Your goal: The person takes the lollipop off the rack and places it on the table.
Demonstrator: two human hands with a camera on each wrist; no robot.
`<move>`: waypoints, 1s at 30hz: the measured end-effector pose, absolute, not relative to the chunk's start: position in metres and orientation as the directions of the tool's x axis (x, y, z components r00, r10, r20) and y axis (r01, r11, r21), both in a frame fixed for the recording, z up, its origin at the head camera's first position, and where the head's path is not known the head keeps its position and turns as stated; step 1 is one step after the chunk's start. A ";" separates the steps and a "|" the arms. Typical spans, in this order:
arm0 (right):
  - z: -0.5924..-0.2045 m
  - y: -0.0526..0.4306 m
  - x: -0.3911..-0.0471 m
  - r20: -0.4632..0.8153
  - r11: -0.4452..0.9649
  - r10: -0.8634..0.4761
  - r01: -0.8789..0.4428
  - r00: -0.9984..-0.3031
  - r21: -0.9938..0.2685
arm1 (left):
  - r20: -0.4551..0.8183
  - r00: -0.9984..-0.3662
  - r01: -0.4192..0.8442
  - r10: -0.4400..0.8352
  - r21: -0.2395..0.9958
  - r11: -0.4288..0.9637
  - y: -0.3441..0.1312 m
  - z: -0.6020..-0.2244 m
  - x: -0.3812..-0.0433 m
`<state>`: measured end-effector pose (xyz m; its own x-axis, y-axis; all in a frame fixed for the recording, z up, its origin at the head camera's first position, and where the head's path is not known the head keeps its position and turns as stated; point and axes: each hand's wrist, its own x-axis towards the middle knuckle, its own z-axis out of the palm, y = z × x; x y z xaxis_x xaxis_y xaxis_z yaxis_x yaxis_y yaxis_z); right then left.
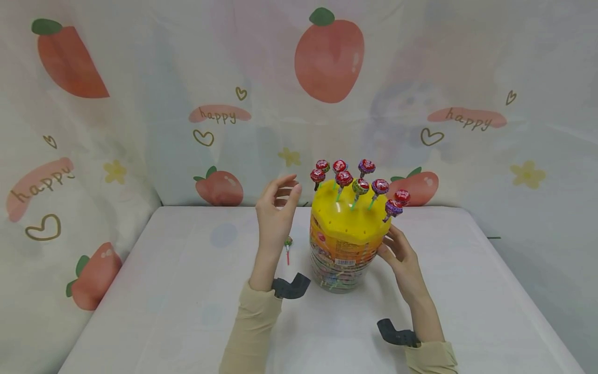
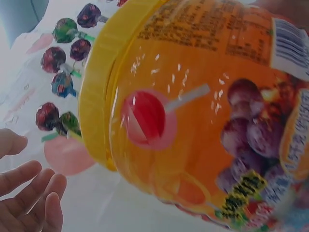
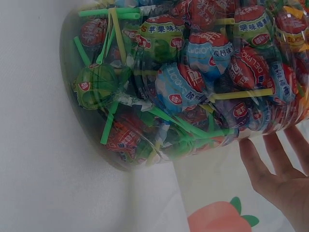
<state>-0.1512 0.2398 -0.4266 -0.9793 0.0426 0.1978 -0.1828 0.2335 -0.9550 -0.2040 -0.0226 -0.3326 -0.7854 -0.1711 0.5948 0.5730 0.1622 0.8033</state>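
A clear plastic jar point(image 1: 345, 265) with a yellow lid point(image 1: 348, 215) and an orange label point(image 2: 193, 121) stands on the white table point(image 1: 187, 291). Several wrapped lollipops point(image 1: 344, 179) stick up out of the lid by their sticks. Through the clear wall in the right wrist view, many more lollipops point(image 3: 178, 87) show, packed inside. To the jar's left, my left hand point(image 1: 276, 210) is raised beside the lid, apart from it, its fingers loosely bent around nothing. Against the jar's right side, my right hand point(image 1: 404, 265) touches the wall with its fingertips.
One loose lollipop point(image 1: 288, 249) with a red stick lies on the table left of the jar, near my left wrist. Behind the table hangs a white cloth backdrop point(image 1: 261, 52) printed with peaches and lettering. A black camera mount point(image 1: 291, 286) juts from my left wrist.
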 end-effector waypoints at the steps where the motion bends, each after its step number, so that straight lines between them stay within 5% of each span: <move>1: -0.427 0.240 -0.151 0.199 0.232 0.042 -0.184 -0.979 -0.955 | 0.603 -0.782 0.582 -0.160 0.797 0.161 -0.021 -0.330 -0.204; 12: -0.428 0.240 -0.151 0.198 0.222 0.040 -0.184 -0.979 -0.957 | 0.670 -0.741 0.656 -0.043 0.736 0.166 -0.005 -0.317 -0.207; 30: -0.426 0.240 -0.150 0.184 0.236 0.046 -0.169 -0.982 -0.957 | 0.681 -0.730 0.665 -0.061 0.728 0.168 0.001 -0.315 -0.208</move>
